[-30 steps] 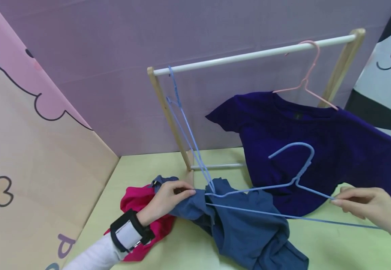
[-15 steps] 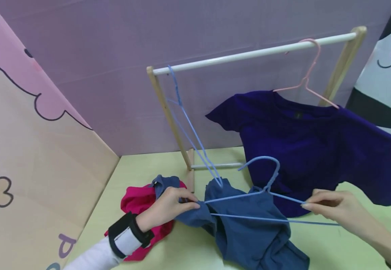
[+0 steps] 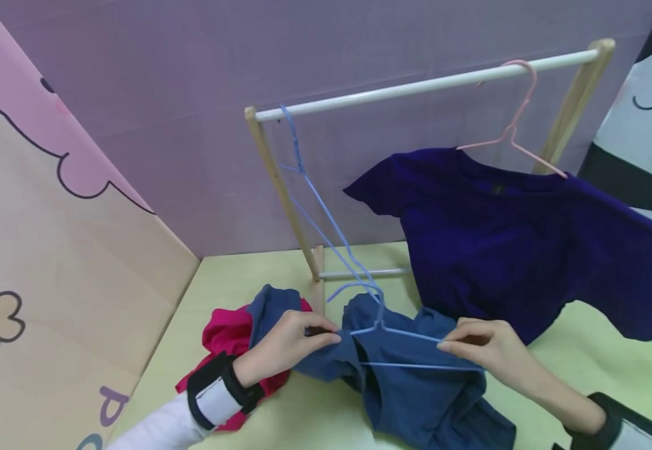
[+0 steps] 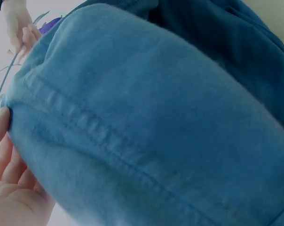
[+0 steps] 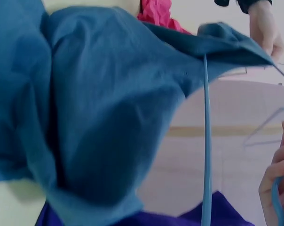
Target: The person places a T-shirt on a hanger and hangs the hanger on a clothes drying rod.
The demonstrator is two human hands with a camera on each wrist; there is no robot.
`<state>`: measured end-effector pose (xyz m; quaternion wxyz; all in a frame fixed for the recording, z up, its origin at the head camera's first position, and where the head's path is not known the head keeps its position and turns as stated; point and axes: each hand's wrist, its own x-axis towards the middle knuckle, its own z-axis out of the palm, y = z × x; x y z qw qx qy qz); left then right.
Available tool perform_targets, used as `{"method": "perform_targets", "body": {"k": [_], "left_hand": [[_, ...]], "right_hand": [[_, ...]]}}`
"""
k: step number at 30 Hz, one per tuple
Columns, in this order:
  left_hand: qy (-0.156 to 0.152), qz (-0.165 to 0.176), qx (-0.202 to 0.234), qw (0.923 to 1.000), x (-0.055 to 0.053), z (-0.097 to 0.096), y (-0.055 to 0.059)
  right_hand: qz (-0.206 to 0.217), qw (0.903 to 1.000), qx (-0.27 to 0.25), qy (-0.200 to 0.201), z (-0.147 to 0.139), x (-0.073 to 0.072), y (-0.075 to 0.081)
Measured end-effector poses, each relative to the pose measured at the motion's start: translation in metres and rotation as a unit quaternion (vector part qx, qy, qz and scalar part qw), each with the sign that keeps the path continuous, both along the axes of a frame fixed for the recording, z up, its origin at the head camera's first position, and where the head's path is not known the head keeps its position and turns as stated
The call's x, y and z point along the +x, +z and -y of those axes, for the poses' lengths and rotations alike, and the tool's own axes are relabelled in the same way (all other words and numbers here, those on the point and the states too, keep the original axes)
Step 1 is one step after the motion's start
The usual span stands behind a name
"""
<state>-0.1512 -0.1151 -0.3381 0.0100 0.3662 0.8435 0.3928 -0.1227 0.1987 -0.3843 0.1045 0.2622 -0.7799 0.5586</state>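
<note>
My left hand [image 3: 294, 344] pinches the edge of a dark blue-grey garment [image 3: 416, 390] near its left shoulder, thumb against fingers. The left wrist view shows the seamed cloth [image 4: 132, 103] stretched from that pinch. My right hand [image 3: 486, 344] pinches the right arm of a blue clothes hanger [image 3: 379, 319], whose hook stands up and points left. The hanger's left end is hidden inside the garment. Its bottom bar [image 5: 207, 141] runs into the cloth in the right wrist view. The rest of the garment lies crumpled on the table.
A rack with a white rail [image 3: 416, 92] stands behind. On it hang another blue hanger [image 3: 328, 215] at the left and a purple T-shirt [image 3: 506, 244] on a pink hanger [image 3: 511, 131]. A crumpled red garment [image 3: 227, 340] lies left on the yellow-green table [image 3: 235, 272].
My right hand has moved left, sliding the hanger farther into the garment. My left hand keeps its pinch on the cloth, nearly in place.
</note>
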Motion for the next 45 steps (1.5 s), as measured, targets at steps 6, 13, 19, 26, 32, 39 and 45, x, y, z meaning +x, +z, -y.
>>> {"method": "perform_targets", "body": {"k": [6, 13, 19, 26, 32, 39, 45], "left_hand": [[0.035, -0.004, 0.015, 0.9993, 0.0, -0.006, 0.001], [0.067, -0.011, 0.026, 0.9974, -0.002, -0.009, 0.002], [0.091, -0.038, 0.026, 0.9948, -0.005, -0.008, 0.008], [0.107, -0.04, 0.032, 0.993, -0.011, -0.006, 0.011], [0.112, -0.035, 0.036, 0.9924, -0.012, -0.006, 0.014], [0.115, -0.023, 0.055, 0.9916, -0.011, -0.006, 0.012], [0.118, -0.023, 0.063, 0.9907, -0.011, -0.002, 0.011]], "right_hand": [[0.02, 0.9995, -0.006, -0.022, 0.021, -0.005, -0.004], [0.051, 0.9981, 0.012, -0.031, 0.031, -0.012, -0.002], [-0.159, 0.9813, 0.078, -0.074, 0.036, -0.008, 0.015], [-0.396, 0.9035, 0.163, 0.003, 0.06, 0.024, 0.017], [-0.274, 0.9108, 0.279, 0.133, 0.079, 0.028, -0.023], [-0.271, 0.8861, 0.368, 0.075, 0.094, 0.014, -0.049], [-0.286, 0.8692, 0.4, 0.047, 0.085, 0.012, -0.062]]}}
